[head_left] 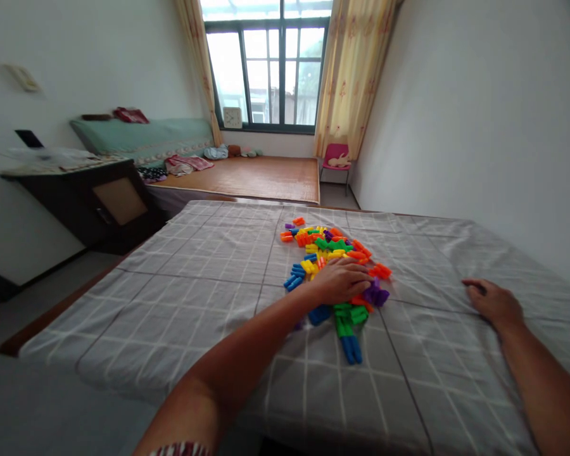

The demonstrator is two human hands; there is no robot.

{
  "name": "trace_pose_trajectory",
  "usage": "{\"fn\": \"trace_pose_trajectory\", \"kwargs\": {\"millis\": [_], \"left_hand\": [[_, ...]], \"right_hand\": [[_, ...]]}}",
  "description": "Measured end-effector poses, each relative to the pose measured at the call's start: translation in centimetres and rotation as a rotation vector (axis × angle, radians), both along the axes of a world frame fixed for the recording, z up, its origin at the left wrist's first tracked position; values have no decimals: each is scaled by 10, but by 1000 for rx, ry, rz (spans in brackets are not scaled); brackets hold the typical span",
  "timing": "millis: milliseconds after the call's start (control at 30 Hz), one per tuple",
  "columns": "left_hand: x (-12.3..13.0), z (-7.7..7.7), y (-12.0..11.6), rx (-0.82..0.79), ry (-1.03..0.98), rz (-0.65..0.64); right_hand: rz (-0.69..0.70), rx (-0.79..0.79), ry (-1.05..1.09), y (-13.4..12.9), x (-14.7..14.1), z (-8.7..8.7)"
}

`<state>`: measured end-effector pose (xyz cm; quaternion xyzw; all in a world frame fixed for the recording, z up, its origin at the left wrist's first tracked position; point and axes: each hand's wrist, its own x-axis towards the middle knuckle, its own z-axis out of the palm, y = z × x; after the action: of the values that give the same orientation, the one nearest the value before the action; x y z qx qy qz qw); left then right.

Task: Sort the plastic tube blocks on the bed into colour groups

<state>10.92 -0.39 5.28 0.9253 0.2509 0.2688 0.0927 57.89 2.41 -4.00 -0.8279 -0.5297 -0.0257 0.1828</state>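
Note:
A pile of plastic pieces in orange, yellow, blue, green and purple lies on a grey checked cloth. Over the pile rests my left hand, palm down with fingers spread, beside a purple piece. What lies under its palm is hidden. Green pieces and a blue piece form a strip toward me. To the right, apart from the pile, my right hand rests on the cloth with its fingers curled together; whether they hold anything small is hidden.
Beyond the cloth-covered surface are a wooden bed platform, a pink chair and a window with curtains. A dark cabinet stands at the left. White walls flank both sides.

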Motion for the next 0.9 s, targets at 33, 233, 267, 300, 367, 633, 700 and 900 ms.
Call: {"fn": "trace_pose_trajectory", "kwargs": {"millis": [33, 233, 267, 300, 367, 633, 700, 900], "left_hand": [[2, 0, -2, 9, -24, -22], [-9, 3, 9, 38, -329, 71], [-16, 4, 14, 49, -348, 137], [-26, 5, 19, 59, -346, 222], [-49, 5, 31, 62, -286, 459], [-150, -33, 51, -381, 268, 1351], [-160, -36, 55, -459, 338, 1357], [-177, -26, 79, -442, 380, 1331]], "right_hand": [[0, 8, 12, 0, 0, 0], [20, 31, 45, 2, -1, 1], [29, 34, 44, 2, -1, 2], [36, 35, 37, 3, -2, 2], [48, 28, 10, 2, -4, 4], [59, -35, -70, -6, -30, 16], [59, -22, -75, 1, -45, 26], [323, -27, -163, 59, -102, 60]]}}
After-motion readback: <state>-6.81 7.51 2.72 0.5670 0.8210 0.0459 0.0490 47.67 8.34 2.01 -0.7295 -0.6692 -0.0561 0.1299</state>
